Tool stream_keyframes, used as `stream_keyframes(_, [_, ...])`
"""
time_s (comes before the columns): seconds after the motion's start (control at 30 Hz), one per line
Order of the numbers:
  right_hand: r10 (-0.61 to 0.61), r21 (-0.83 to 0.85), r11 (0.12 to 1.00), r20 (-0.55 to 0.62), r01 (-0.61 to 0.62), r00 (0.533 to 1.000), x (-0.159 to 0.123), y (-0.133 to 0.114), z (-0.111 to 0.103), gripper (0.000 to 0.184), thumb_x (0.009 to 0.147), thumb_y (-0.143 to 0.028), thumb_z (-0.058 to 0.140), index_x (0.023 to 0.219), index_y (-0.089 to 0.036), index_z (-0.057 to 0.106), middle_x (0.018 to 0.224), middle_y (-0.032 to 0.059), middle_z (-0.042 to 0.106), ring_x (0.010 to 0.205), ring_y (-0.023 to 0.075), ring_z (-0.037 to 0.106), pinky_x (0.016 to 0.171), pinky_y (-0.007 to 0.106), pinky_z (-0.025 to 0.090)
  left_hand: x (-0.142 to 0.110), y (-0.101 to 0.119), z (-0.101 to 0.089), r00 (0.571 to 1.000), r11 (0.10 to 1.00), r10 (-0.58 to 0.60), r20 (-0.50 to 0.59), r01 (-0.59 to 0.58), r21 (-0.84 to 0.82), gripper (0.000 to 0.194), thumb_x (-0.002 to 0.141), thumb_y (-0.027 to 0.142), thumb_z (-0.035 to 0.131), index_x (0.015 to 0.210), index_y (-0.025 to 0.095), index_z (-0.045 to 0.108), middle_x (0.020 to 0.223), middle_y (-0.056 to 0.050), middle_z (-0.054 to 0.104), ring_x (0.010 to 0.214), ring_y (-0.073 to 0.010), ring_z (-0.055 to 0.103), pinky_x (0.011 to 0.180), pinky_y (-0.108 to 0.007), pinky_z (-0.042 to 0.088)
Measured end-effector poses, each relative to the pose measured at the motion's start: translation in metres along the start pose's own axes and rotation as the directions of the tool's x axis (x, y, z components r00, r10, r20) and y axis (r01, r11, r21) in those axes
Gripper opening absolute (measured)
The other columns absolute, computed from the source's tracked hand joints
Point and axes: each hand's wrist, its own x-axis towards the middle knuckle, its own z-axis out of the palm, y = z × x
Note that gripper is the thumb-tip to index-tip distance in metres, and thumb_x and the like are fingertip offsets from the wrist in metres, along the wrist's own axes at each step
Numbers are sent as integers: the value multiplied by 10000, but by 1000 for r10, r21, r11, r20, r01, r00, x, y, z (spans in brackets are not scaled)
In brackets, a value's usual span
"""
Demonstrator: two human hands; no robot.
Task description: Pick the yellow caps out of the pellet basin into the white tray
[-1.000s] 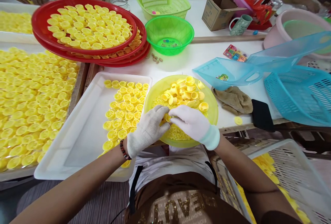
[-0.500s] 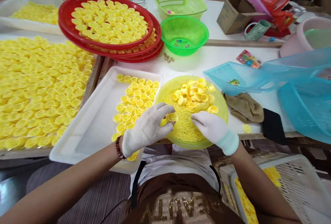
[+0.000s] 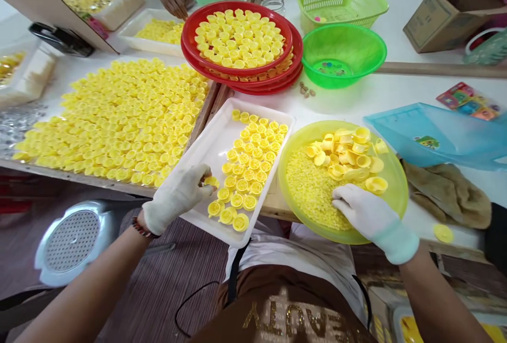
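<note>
My left hand [image 3: 180,195], in a white glove, pinches a small yellow plastic cup [image 3: 212,181] above the white tray [image 3: 200,153]. Rows of matching yellow cups [image 3: 249,174] stand in that tray, to the right of the hand. Over the yellow bowl [image 3: 398,195] is my right hand [image 3: 364,216], also gloved, with its fingers closed and their tips at a heap of tiny yellow pieces [image 3: 312,184]. Whatever lies between those fingertips is too hidden to make out. Larger loose yellow cups [image 3: 348,153] are piled at the back of the bowl.
Stacked red trays [image 3: 190,50] of yellow cups stand behind the white tray. A wide spread of cups [image 3: 127,116] covers the left table. Green bowl [image 3: 344,55], blue scoop-like container [image 3: 431,132] and brown cloth [image 3: 447,190] lie around. Another person's hand [image 3: 174,2] is at the back.
My left hand has moved from the bowl to the left, over the white tray, carrying a yellow cup. My right hand stays at the bowl. The view has turned left.
</note>
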Motion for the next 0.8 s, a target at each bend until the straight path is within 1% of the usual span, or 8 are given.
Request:
stream_keyframes(0.13, [6, -28, 1000, -10, -6, 1000, -1, 1, 2, 182, 948, -287, 482, 874, -237, 640, 905, 53, 682, 835, 215, 639, 723, 332, 466, 5, 0, 15, 999, 999, 51, -20, -51, 2, 229, 827, 300, 570, 1025, 197, 621, 874, -53, 687, 786, -201, 635, 700, -306, 455])
stream_keyframes(0.3, [-14, -30, 999, 32, 15, 999, 0, 8, 6, 172, 950, -306, 484, 879, -242, 626, 903, 45, 681, 834, 218, 649, 738, 338, 471, 7, -5, 11, 990, 987, 140, 5, -139, -82, 496, 783, 173, 531, 1277, 159, 568, 990, -91, 711, 888, -223, 664, 810, -334, 492])
stream_keyframes(0.37, [-15, -27, 1000, 36, 16, 999, 0, 9, 7, 172, 951, -309, 481, 897, -241, 630, 923, 46, 685, 837, 218, 652, 742, 342, 473, 9, -7, 7, 986, 980, 162, -34, -165, -112, 511, 799, 179, 527, 1308, 165, 562, 1086, -107, 708, 960, -228, 665, 861, -342, 492])
stream_keyframes(0.43, [1, -31, 1000, 24, 0, 1000, 0, 7, 6, 179, 952, -312, 479, 894, -242, 634, 929, 47, 688, 836, 218, 653, 738, 345, 475, 14, -5, 4, 983, 977, 158, -95, -170, -131, 412, 845, 240, 531, 1244, 172, 609, 1149, -112, 698, 1011, -234, 654, 892, -349, 484])
stream_keyframes(0.53, [5, -45, 999, 5, -5, 1000, 0, 4, 5, 192, 953, -317, 477, 885, -241, 641, 927, 52, 692, 840, 222, 650, 729, 348, 475, 27, 8, 5, 988, 973, 122, -96, -138, -185, 273, 901, 347, 512, 1037, 174, 675, 961, -70, 717, 850, -198, 641, 777, -316, 478])
stream_keyframes(0.6, [-5, -55, 998, 9, 5, 1000, 0, 4, 6, 201, 955, -318, 474, 889, -237, 645, 923, 58, 692, 848, 225, 647, 728, 351, 475, 36, 16, 8, 993, 964, 98, -62, -110, -241, 255, 906, 342, 492, 902, 167, 676, 813, -37, 687, 717, -160, 588, 674, -286, 441])
stream_keyframes(0.67, [-10, -63, 998, 21, 11, 1000, 0, 5, 7, 200, 956, -317, 475, 898, -234, 648, 919, 63, 689, 858, 229, 647, 734, 354, 476, 42, 20, 11, 997, 956, 62, -55, -75, -283, 243, 891, 313, 488, 816, 159, 660, 741, -21, 652, 656, -139, 540, 621, -273, 404])
stream_keyframes(0.8, [-11, -73, 997, 17, 12, 1000, 0, 8, 9, 195, 958, -315, 482, 892, -239, 649, 921, 60, 689, 860, 229, 648, 728, 351, 475, 47, 18, 10, 997, 964, -21, -72, 1, -266, 214, 854, 309, 513, 763, 164, 640, 646, 2, 583, 595, -131, 484, 560, -274, 339])
